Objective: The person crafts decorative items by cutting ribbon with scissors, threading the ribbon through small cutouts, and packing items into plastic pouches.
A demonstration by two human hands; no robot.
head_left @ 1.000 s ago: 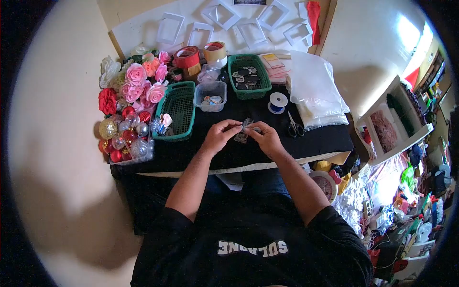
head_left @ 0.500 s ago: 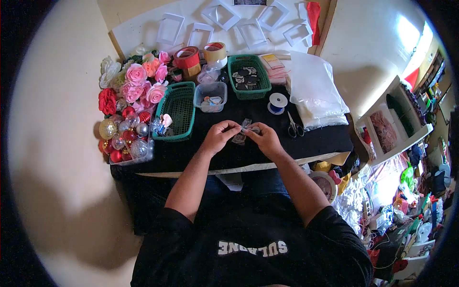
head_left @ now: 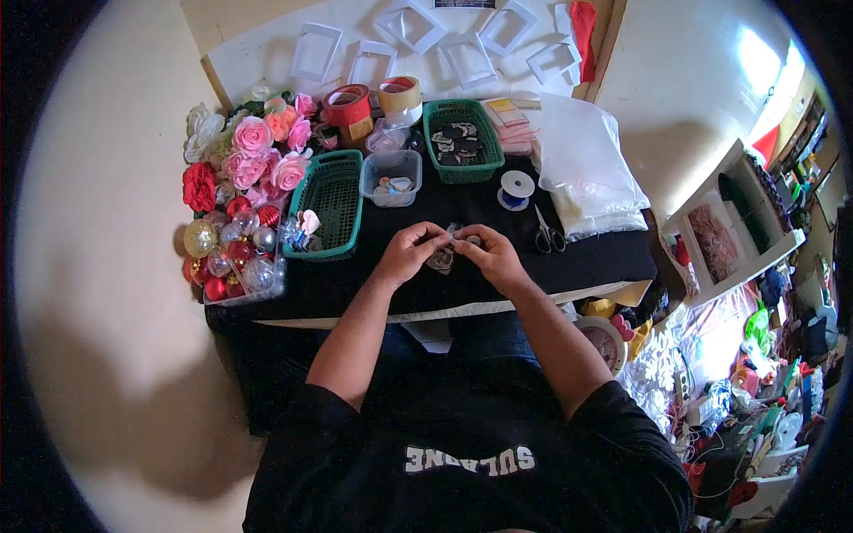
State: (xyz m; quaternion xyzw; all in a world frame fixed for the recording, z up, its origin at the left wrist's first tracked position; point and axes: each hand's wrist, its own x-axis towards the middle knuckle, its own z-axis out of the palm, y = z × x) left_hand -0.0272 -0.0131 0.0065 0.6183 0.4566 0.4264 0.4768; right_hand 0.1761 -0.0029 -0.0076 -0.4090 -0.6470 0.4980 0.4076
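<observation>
A small clear plastic packet [head_left: 441, 260] is between my hands, nearer me than the white spool [head_left: 517, 185] and left of it; my left hand [head_left: 410, 255] pinches the packet's upper part between thumb and forefinger; my right hand [head_left: 495, 261] pinches there too, the fingertips close together; its contents are too small to tell; right of the spool and nearer me lie scissors [head_left: 548, 234]; farther right, plastic bags [head_left: 591, 169]; left of it and beyond, a green basket [head_left: 469, 174] of dark pieces; farther left, a clear tub [head_left: 391, 202]; beneath the spool, black cloth [head_left: 591, 266]
</observation>
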